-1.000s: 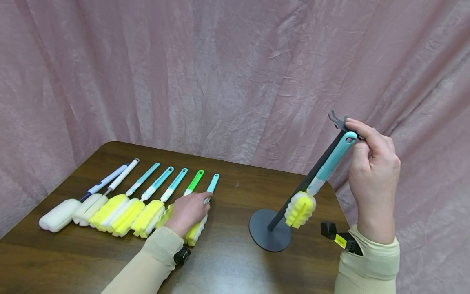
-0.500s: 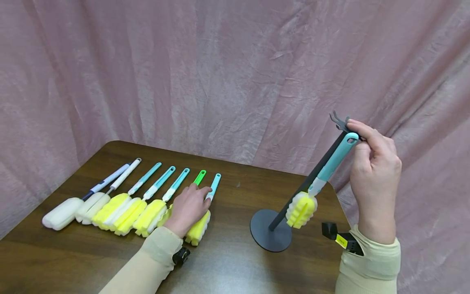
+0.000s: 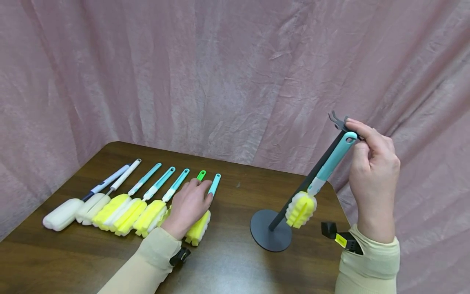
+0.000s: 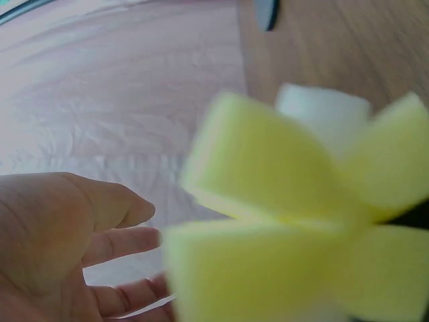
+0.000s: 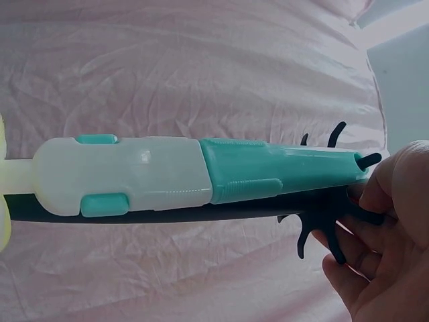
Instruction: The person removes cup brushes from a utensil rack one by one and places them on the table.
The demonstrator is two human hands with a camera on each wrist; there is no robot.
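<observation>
My left hand (image 3: pixel 189 206) hovers over the green-handled sponge bottle brush (image 3: pixel 201 175), hiding its middle. In the left wrist view its thumb and fingers (image 4: pixel 124 245) are spread apart with nothing seen between them, beside a blurred yellow sponge head (image 4: pixel 268 154). Just right of the hand lies a teal-handled sponge brush (image 3: pixel 216 181) with a yellow-and-white head. My right hand (image 3: pixel 375 175) pinches the hooks at the top of a black stand (image 3: pixel 322 159). Another teal-and-white sponge brush (image 3: pixel 332 163) hangs there by its handle hole on one hook (image 5: pixel 369 161), head down.
Several more sponge brushes lie in a row on the brown table (image 3: pixel 235 261), three with teal handles (image 3: pixel 147 177). Two all-white sponge heads (image 3: pixel 63 214) are at the far left. The stand's round base (image 3: pixel 271 241) rests on the table. A pink curtain (image 3: pixel 235 81) hangs behind.
My left hand has come off the rightmost teal-handled brush, shifting slightly up and left over the green handle. My right hand stays at the stand's top.
</observation>
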